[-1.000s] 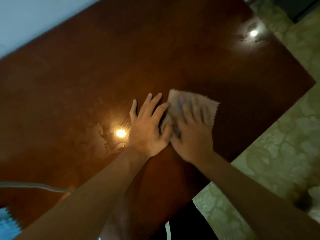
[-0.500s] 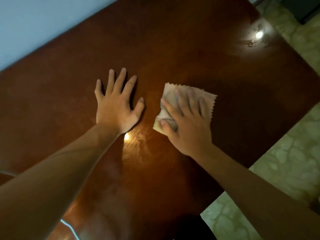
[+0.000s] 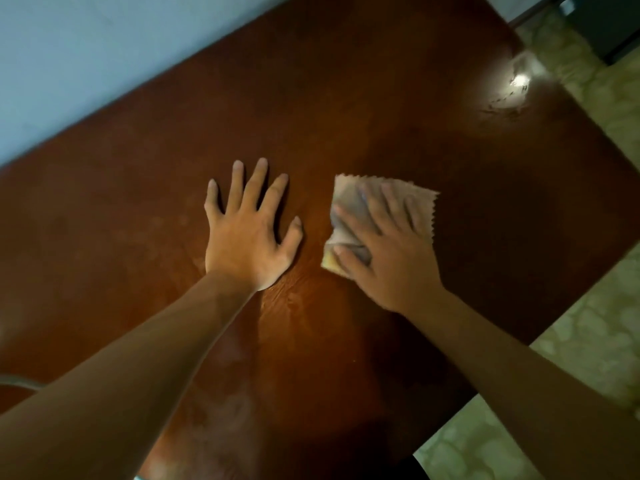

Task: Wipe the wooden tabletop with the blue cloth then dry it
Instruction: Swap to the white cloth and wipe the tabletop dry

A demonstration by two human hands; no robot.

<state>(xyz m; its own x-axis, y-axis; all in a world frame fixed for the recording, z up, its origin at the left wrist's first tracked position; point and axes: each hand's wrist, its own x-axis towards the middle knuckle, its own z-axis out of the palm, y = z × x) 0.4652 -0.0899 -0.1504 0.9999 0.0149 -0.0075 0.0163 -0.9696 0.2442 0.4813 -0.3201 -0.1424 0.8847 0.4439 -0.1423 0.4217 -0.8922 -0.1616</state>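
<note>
The dark reddish wooden tabletop [image 3: 346, 98] fills most of the view. A pale beige folded cloth [image 3: 349, 199] with a zigzag edge lies near the middle of it. My right hand [image 3: 388, 254] presses flat on that cloth, fingers spread over it, and looks blurred. My left hand [image 3: 249, 237] rests flat on the bare wood just left of the cloth, fingers apart, holding nothing. No blue cloth shows in this frame.
A pale blue wall [image 3: 86, 64] runs along the table's far left edge. Patterned green-cream floor [image 3: 571, 341] lies past the right edge. A lamp glare with smear marks [image 3: 512, 91] shines at the far right corner. A grey cable [image 3: 17, 381] crosses the left edge.
My left hand came off the cloth and moved left onto bare wood, where it now lies flat. The right hand stays pressed on the cloth, shifting only slightly.
</note>
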